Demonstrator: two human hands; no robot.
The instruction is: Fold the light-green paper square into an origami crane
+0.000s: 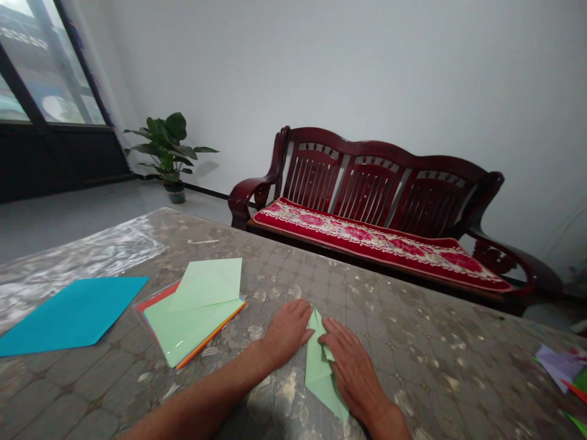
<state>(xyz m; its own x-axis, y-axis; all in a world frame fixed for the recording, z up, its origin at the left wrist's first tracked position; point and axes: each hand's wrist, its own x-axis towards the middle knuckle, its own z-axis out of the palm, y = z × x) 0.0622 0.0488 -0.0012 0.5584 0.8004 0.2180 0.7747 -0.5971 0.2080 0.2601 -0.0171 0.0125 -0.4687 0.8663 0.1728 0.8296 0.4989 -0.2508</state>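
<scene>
A light green folded paper (318, 363) lies on the table in front of me, narrowing to a point at its far end and wider near me. My left hand (290, 327) is at its upper left edge, fingers together, thumb resting on the paper by the tip. Along the right edge, my right hand (351, 363) is closed on a folded flap, thumb and fingers pressing it. Part of the paper's right side is hidden beneath that hand.
Left of my hands is a stack of colored paper (188, 330) with a loose green sheet (211, 282) on top. Farther left are a blue sheet (77, 311) and clear plastic (114, 244). Colored paper pieces (557, 365) lie at the right edge. A wooden bench (367, 183) stands behind the table.
</scene>
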